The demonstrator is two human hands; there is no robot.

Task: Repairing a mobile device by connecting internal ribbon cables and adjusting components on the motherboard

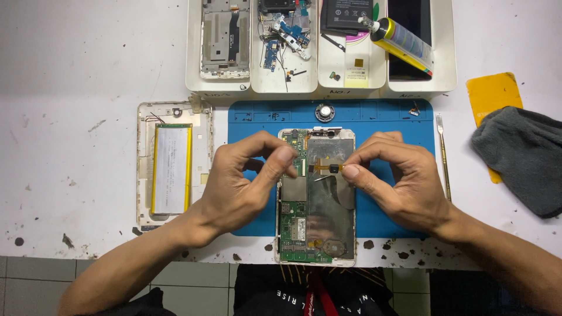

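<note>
An opened tablet (317, 234) lies on a blue work mat (386, 126), its green circuit board and metal shielding exposed. My right hand (395, 181) pinches a small black camera module on an orange flex cable (331, 168) over the board's upper part. My left hand (246, 184) rests on the tablet's left edge, thumb and forefinger pressed together near the board's connector; whether they grip anything is hidden.
The tablet's back cover with a silver battery (171, 168) lies left of the mat. White trays (319, 85) at the back hold phone parts and a glue tube (401, 42). A metal spudger (443, 155), a yellow card (490, 93) and a grey cloth (521, 155) lie right.
</note>
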